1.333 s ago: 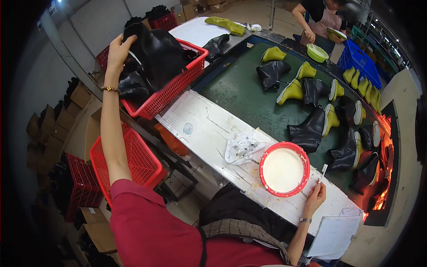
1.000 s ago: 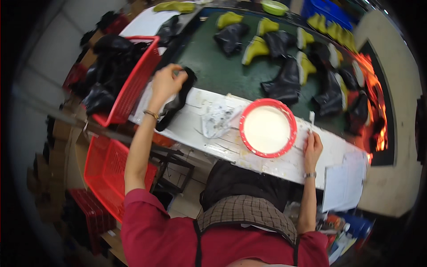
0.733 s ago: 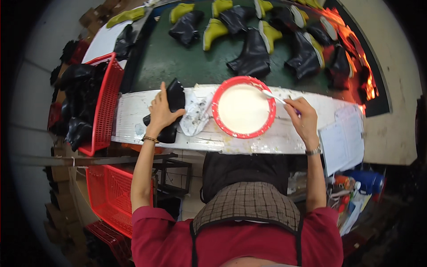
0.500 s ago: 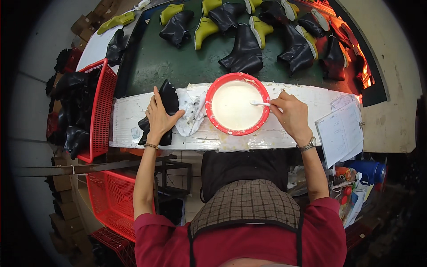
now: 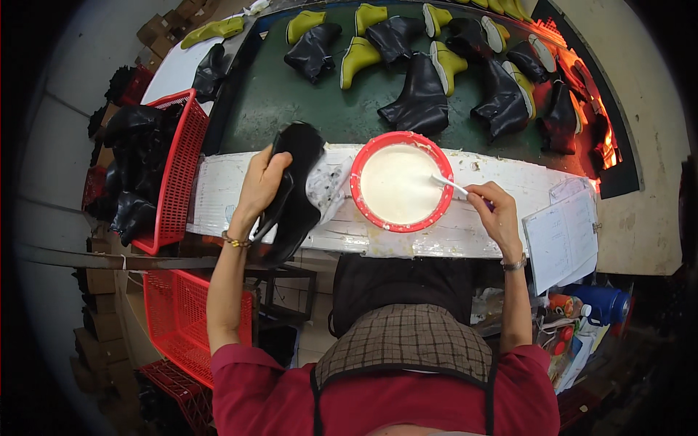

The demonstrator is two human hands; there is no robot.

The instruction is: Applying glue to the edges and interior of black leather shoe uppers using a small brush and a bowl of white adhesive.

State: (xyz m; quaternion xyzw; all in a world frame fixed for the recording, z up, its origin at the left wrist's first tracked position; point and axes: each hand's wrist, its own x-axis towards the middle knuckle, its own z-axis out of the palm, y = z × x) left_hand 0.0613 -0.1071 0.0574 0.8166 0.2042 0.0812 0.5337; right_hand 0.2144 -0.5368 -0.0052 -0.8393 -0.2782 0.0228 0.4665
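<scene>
Firstly: one black boot (image 5: pixel 299 192), blurred, over the left part of the white bench (image 5: pixel 480 238); the left hand (image 5: pixel 263 178) clamped its edge. Secondly: one white brush (image 5: pixel 456 187), pinched in the right hand (image 5: pixel 496 208); the red bowl (image 5: pixel 355 183) sat beneath its head, seemingly for short reach.

black boot (image 5: pixel 302 195) lifted off white board (image 5: pixel 218 182), left fingers (image 5: pixel 278 163) gripping it

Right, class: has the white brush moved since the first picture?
Yes, left relative to the red bowl: the white brush was outside its right rim; its head's now inside.
</scene>
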